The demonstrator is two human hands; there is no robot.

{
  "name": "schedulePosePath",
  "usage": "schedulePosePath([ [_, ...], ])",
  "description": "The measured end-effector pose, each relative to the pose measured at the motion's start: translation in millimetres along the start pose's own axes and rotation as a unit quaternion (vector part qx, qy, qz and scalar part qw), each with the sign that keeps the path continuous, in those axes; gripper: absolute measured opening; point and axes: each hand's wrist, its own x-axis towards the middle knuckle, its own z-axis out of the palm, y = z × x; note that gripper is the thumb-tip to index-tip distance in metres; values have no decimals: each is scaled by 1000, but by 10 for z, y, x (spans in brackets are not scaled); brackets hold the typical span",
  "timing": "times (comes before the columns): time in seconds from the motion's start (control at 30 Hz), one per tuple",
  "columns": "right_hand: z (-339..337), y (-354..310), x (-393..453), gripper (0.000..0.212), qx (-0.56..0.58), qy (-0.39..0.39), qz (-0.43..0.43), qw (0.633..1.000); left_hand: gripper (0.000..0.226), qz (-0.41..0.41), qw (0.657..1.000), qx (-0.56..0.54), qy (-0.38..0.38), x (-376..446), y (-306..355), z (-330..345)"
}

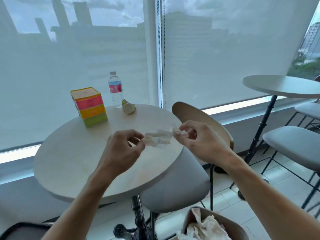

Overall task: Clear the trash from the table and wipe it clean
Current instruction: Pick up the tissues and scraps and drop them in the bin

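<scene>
A crumpled white tissue [158,138] is stretched between my two hands above the right part of the round beige table [72,163]. My left hand [121,153] pinches its left end, and my right hand [195,141] pinches its right end. A small crumpled cup or wrapper [128,107] lies on its side at the back of the table. Below me, a bin [237,227] holds several crumpled white papers [206,226].
A stacked pink, orange and green box [90,106] and a water bottle [115,89] stand at the table's back. A grey-seated chair [174,186] is tucked under the right side. Another round table [282,86] and chairs [292,146] stand to the right. Window blinds are behind.
</scene>
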Motion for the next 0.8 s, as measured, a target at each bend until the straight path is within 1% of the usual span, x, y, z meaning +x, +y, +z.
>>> schedulePosePath([
  [0.13,-110,306,-374,29,18,-48,30,998,15,5,1000,-18,-12,-405,216,243],
  [0.23,-145,583,-652,26,22,-96,62,993,11,-2,999,-25,-30,-658,323,456],
  [0.43,-100,1098,-1076,24,-16,-173,135,976,5,-25,998,-29,-51,-1055,417,862],
  [0.5,-49,1239,-1188,27,-26,-196,153,968,4,-34,997,-38,-54,-1135,423,958],
  [0.67,-58,1421,-1348,35,-97,-273,174,941,11,-68,992,-67,-88,-1313,469,1186],
  [0.73,-110,1462,-1369,36,-105,-283,185,935,10,-92,987,-75,-112,-1405,484,1282],
  [0.8,-171,1505,-1372,35,-91,-271,192,939,10,-113,982,-74,-135,-1513,474,1401],
])
